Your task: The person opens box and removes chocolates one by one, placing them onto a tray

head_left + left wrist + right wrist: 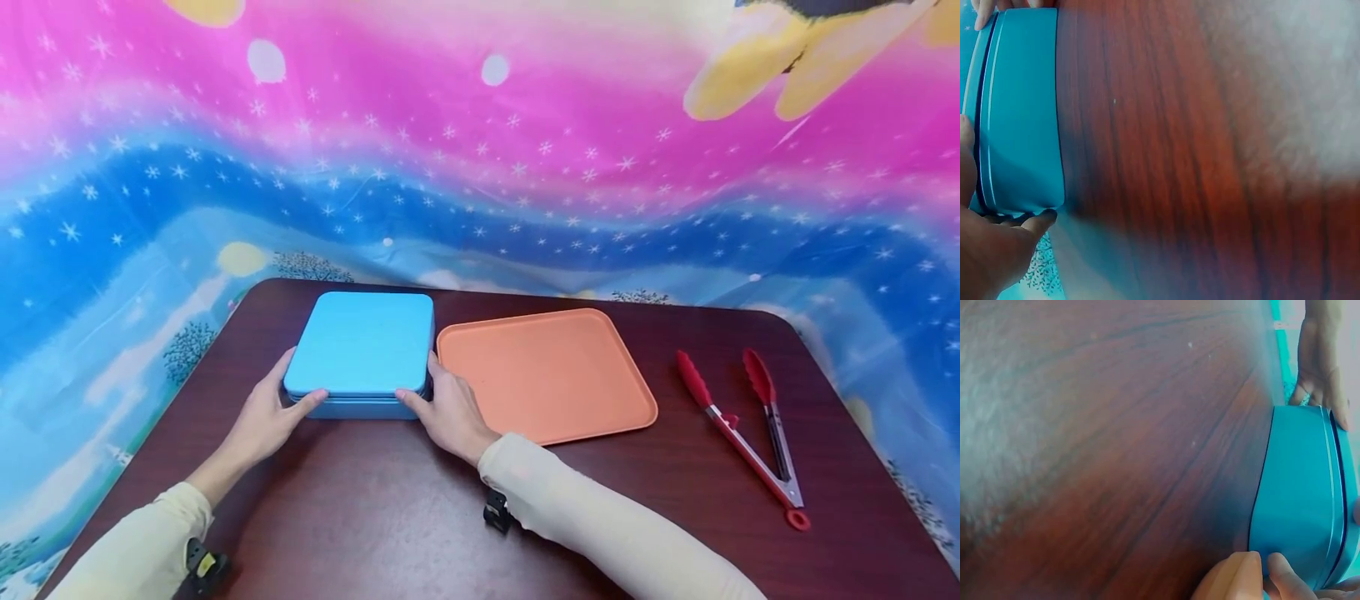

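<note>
A square light-blue lidded box (360, 342) stands at the table's back left. My left hand (264, 410) holds its left side, with the thumb at the front edge of the lid. Opposite it, my right hand (452, 408) grips the right side, thumb likewise on the lid's front edge. In the left wrist view, a dark narrow seam runs between the lid and the box body (1025, 112). Fingers (1282, 572) of my right hand lie along the box's side near the bottom in the right wrist view. The inside of the box is hidden.
Just right of the box lies an orange tray (555, 375), its near left part behind my right hand. Red-tipped tongs (757, 460) rest spread apart farther right. A printed cloth (480, 167) hangs behind the dark wooden table (360, 517).
</note>
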`<state>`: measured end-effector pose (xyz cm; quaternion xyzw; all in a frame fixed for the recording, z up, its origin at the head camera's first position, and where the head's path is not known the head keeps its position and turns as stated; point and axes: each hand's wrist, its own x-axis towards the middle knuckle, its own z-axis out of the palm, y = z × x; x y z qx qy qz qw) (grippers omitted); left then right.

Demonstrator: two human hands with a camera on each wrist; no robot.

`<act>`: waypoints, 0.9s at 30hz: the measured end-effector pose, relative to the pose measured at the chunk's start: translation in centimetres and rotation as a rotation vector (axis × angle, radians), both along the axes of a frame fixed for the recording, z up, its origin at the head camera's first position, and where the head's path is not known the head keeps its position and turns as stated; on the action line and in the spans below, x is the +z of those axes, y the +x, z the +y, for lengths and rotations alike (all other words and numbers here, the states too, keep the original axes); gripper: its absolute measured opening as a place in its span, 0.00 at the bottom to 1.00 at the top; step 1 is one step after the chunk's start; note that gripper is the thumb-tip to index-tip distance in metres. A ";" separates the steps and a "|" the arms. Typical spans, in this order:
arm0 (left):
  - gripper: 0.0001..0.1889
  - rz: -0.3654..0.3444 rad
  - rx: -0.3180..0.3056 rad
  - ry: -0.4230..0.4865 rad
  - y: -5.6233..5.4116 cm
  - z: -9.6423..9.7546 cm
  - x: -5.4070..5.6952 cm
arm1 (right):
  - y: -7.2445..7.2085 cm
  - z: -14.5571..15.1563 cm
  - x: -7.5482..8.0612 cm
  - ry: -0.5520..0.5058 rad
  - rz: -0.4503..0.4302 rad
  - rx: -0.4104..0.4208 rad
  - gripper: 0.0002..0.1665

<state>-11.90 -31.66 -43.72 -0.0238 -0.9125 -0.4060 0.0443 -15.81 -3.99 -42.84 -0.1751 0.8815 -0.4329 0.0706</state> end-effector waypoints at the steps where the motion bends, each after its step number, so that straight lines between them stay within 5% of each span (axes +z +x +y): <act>1: 0.47 0.008 0.002 -0.011 -0.1 0.0 0.0 | -0.1 0.0 0.0 0.001 0.003 0.001 0.50; 12: 0.47 0.013 -0.009 -0.027 -0.9 -0.1 0.5 | -0.3 0.2 0.4 -0.026 -0.019 -0.017 0.50; 27: 0.52 0.069 0.072 -0.144 0.0 1.4 4.2 | -0.1 1.3 2.6 0.004 0.100 -0.025 0.49</act>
